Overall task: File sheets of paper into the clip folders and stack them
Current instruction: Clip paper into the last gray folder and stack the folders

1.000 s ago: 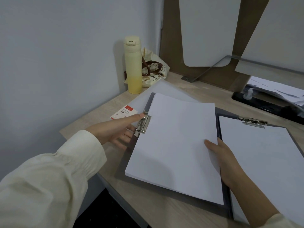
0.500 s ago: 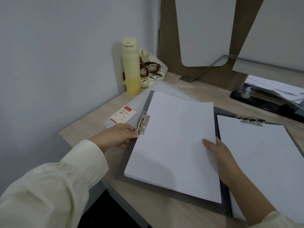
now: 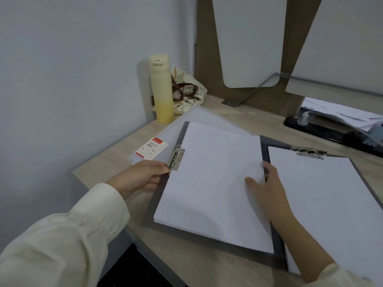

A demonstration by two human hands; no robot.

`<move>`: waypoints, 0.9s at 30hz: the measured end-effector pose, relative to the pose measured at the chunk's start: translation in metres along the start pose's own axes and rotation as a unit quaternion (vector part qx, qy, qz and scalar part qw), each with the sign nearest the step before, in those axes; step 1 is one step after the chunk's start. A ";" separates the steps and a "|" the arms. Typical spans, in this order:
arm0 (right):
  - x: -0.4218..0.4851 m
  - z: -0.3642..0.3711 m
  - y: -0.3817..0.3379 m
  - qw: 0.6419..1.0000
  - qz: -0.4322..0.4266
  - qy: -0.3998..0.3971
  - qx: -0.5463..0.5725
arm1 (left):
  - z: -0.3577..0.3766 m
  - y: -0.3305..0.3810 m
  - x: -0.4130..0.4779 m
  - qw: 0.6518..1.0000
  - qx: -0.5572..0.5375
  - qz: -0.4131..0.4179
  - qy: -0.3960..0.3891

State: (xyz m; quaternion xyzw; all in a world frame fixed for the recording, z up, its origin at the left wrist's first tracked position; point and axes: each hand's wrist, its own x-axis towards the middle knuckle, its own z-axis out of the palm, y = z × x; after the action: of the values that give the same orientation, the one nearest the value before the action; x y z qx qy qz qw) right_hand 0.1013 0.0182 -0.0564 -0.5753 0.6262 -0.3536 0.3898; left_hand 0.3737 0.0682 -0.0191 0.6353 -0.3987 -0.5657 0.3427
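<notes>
ok so the clamping step: the grey folder point(image 3: 157, 206) lies flat on the tabletop point(image 3: 207, 266) with the stack of sheets point(image 3: 211, 183) on it. The clip point(image 3: 176, 159) sits at the folder's 9 o'clock edge, overlapping the paper's edge. Left hand point(image 3: 141, 177) is pinching the near end of the clip's lever, fingers curled on it. Right hand point(image 3: 267, 189) grips the stack at its 3 o'clock edge, thumb flat on top. Can't tell if the clip is fully pressed down. My tip: use the right hand to nudge the sheets toward 9 o'clock so they seat fully under the clip before the lever closes, and check the 6 o'clock corner is square. The second folder point(image 3: 331, 204) at 3 o'clock looks loaded, so I'd guess stacking comes next
</notes>
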 end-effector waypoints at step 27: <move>-0.059 -0.200 -0.023 0.893 -0.070 -0.144 0.420 | 0.235 0.091 -0.038 0.932 0.144 0.295 -0.154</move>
State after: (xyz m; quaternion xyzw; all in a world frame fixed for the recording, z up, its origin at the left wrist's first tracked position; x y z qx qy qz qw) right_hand -0.0654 0.0742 0.0579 -0.4446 0.3147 -0.5234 0.6552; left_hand 0.1286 0.0654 0.0495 0.4366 -0.6932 -0.4664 0.3335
